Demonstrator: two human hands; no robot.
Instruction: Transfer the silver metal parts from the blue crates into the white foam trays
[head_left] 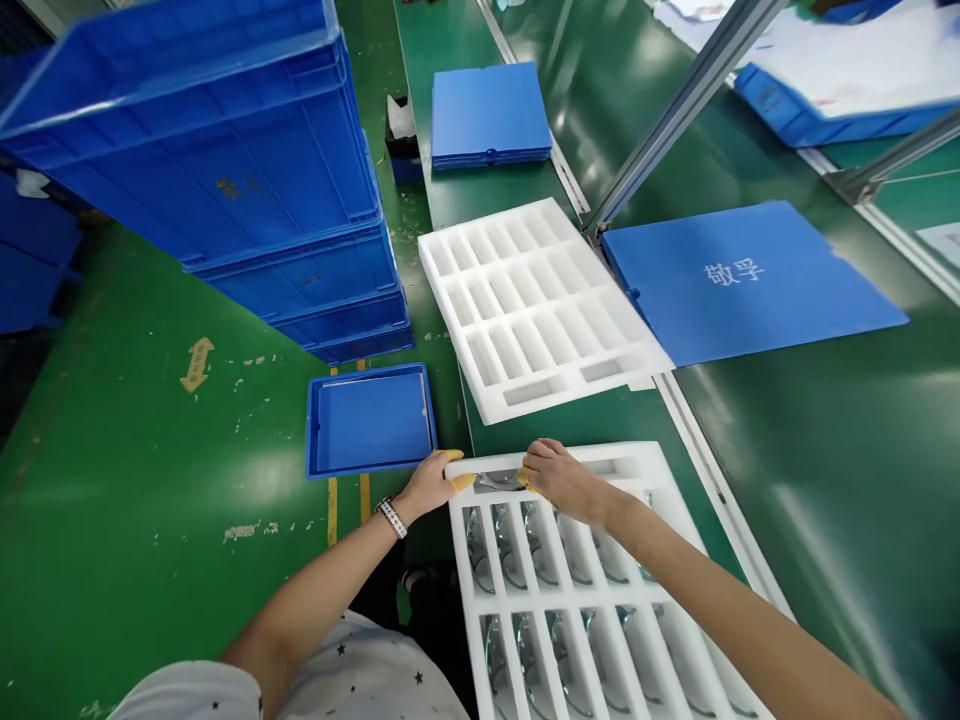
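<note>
A white foam tray (667,470) with rows of slots lies on the near end of the bench. Clear curved lenses (536,545) stand in many of its slots. At the top-left slot, my right hand (559,480) pinches one end of a clear curved lens (496,482) lying in that slot. My left hand (435,485) is closed around the tray's left corner, its thumb on top near the lens's other end. Yellow covers are on some fingertips of both hands. The fingers of my right hand partly hide their grip.
Beyond lies a second white foam tray (525,310), its slots showing no lenses. A blue sheet (750,285) with white characters sits to its right, beside a metal post (675,110). Blue sheets (491,110) are stacked farther back. Tall blue crates (217,180) and a shallow blue bin (371,425) stand left.
</note>
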